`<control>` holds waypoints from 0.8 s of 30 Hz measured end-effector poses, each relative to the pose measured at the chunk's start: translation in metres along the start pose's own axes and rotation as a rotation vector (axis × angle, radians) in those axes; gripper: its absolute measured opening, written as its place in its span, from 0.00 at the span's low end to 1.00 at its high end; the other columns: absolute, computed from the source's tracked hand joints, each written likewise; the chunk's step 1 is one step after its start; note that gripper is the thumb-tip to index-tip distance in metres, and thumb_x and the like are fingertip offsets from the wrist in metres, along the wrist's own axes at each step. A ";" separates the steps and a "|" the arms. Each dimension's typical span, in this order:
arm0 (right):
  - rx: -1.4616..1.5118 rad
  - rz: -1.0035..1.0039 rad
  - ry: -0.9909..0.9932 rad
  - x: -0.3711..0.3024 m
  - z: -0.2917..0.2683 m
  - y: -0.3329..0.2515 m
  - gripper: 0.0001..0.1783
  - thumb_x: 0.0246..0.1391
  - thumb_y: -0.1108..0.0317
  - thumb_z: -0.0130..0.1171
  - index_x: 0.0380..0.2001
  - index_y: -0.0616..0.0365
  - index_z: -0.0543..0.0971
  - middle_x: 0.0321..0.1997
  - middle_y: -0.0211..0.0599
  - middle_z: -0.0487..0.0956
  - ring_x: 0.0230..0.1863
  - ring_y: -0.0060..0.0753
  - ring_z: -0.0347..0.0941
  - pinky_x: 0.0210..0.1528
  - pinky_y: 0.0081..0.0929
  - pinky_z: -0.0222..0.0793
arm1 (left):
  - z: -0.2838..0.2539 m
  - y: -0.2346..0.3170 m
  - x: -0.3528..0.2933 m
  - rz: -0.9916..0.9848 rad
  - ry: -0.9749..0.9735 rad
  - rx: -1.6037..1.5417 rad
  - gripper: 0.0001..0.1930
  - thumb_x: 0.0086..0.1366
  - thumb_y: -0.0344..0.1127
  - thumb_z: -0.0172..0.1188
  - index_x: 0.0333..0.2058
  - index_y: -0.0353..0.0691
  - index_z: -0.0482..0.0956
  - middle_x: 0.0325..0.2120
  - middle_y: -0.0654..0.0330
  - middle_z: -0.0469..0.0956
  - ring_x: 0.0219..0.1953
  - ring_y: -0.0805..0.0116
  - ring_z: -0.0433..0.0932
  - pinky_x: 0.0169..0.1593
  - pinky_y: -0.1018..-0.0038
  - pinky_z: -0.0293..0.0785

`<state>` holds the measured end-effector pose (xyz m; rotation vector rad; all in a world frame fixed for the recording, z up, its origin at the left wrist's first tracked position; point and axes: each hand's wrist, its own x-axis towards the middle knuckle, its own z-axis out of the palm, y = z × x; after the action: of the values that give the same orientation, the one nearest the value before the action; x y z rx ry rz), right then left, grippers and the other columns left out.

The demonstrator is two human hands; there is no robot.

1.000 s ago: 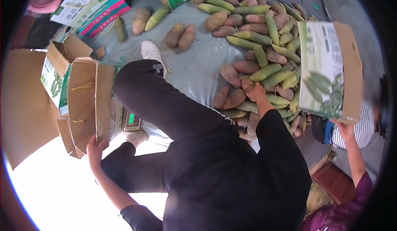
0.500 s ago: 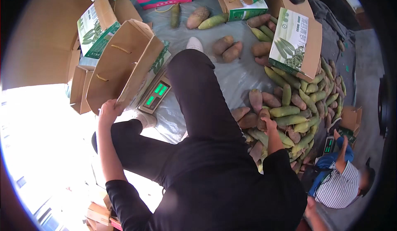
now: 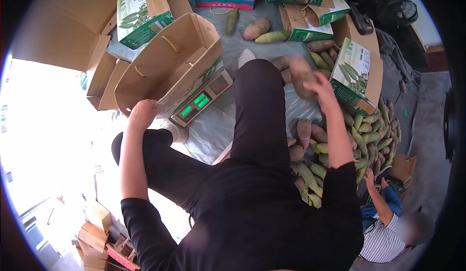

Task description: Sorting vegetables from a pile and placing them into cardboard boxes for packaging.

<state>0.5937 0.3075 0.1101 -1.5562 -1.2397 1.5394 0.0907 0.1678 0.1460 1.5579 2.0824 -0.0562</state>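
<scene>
My left hand (image 3: 143, 113) is closed on the near edge of an open cardboard carton (image 3: 162, 45) with rope handles. The carton leans on a digital scale (image 3: 219, 86) with a lit green display; no produce shows inside it. Off to the right, my right hand (image 3: 324, 92) grips a thick reddish-brown radish (image 3: 302, 79), lifted above the plastic sheet and slightly blurred. Beneath and behind it, other brown radishes (image 3: 280, 63) lie on the sheet. A big heap of green and reddish radishes (image 3: 371, 137) spreads on the right.
A printed carton (image 3: 354, 72) holding radishes stands beyond my right hand. More cartons (image 3: 145, 13) stand at far left and along the back. A fan (image 3: 395, 9) is at the far right. Another person in a striped shirt (image 3: 383, 242) sits at lower right.
My right hand has lifted a radish from the heap and carried it forward. The carton's opening has tilted a little, with my left hand still on its edge. The view has shifted.
</scene>
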 end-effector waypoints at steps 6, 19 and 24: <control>-0.268 -0.435 -0.285 0.045 0.101 -0.140 0.38 0.30 0.63 0.70 0.50 0.63 0.71 0.46 0.38 0.75 0.47 0.33 0.70 0.50 0.30 0.65 | 0.009 -0.015 0.006 0.067 0.012 0.024 0.11 0.52 0.32 0.55 0.34 0.37 0.80 0.30 0.46 0.77 0.36 0.49 0.75 0.42 0.61 0.69; -1.089 -0.510 -0.526 0.075 0.325 -0.143 0.25 0.15 0.55 0.69 0.28 0.50 0.83 0.34 0.34 0.81 0.37 0.35 0.78 0.36 0.34 0.73 | 0.003 -0.007 0.006 0.082 -0.061 0.046 0.10 0.54 0.34 0.56 0.34 0.36 0.79 0.31 0.45 0.76 0.39 0.46 0.74 0.42 0.58 0.69; -1.264 -0.412 -0.676 0.074 0.354 -0.114 0.25 0.19 0.62 0.71 0.31 0.49 0.82 0.35 0.28 0.81 0.40 0.29 0.77 0.37 0.36 0.68 | 0.000 -0.001 0.007 0.060 -0.107 0.052 0.10 0.54 0.33 0.56 0.33 0.36 0.79 0.30 0.45 0.76 0.37 0.46 0.74 0.41 0.58 0.68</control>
<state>0.2182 0.3523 0.1371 -1.1908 -3.0727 0.9779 0.0883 0.1733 0.1421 1.6109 1.9647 -0.1694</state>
